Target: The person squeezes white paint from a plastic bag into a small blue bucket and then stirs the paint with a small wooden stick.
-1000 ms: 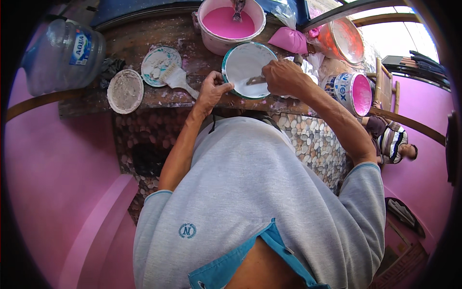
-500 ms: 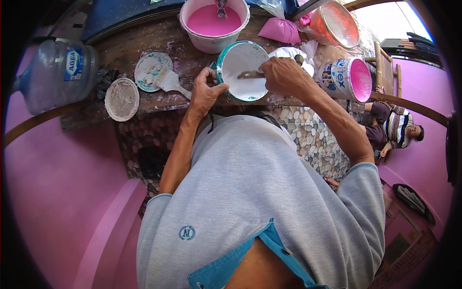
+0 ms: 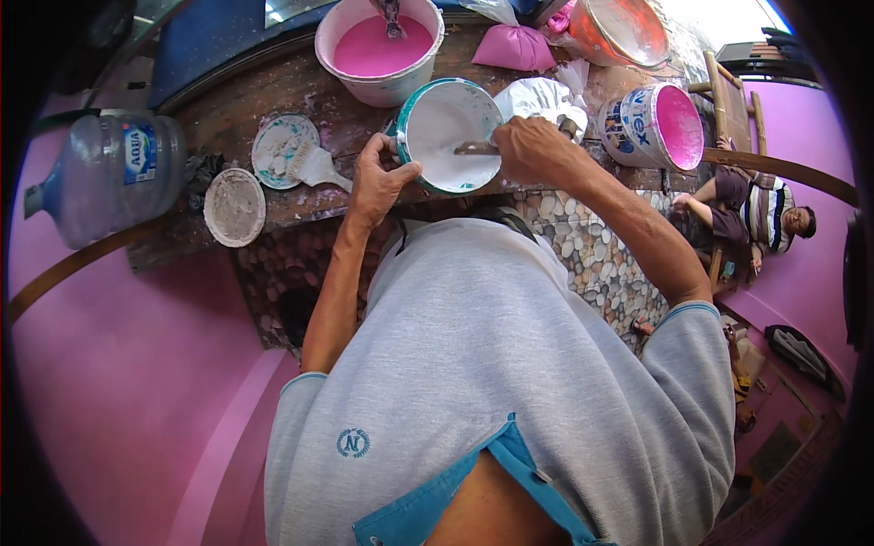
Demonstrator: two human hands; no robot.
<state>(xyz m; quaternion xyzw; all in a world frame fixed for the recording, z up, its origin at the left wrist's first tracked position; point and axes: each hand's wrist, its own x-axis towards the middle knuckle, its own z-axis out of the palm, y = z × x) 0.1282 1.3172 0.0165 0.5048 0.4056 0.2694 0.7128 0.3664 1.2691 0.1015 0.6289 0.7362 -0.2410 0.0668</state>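
Observation:
My left hand (image 3: 378,179) grips the left rim of a white tub (image 3: 401,136) with a green outside, its thumb on the near edge. The tub is tipped toward me, and white paste (image 3: 452,166) coats its inside. My right hand (image 3: 537,153) is closed round a flat, knife-like tool (image 3: 476,147). Its brownish blade reaches into the tub, while the handle's end sticks out on the right side of my fist. Most of the handle is hidden by my fingers. A crumpled white bag (image 3: 537,98) lies just beyond my right hand.
Behind the tub stands a bucket of pink paint (image 3: 381,86). A pink-filled bag (image 3: 514,47), an orange bucket (image 3: 624,32) and a pink-lined pail (image 3: 637,127) stand rightward. Leftward are a brush (image 3: 319,168), a lid (image 3: 273,150), a bowl (image 3: 235,207) and a water jug (image 3: 105,173). A person (image 3: 769,214) sits far right.
My view has shifted slightly, so the table things sit a little differently. Both hands keep their holds on the tub and the tool, whose blade stays inside the tub.

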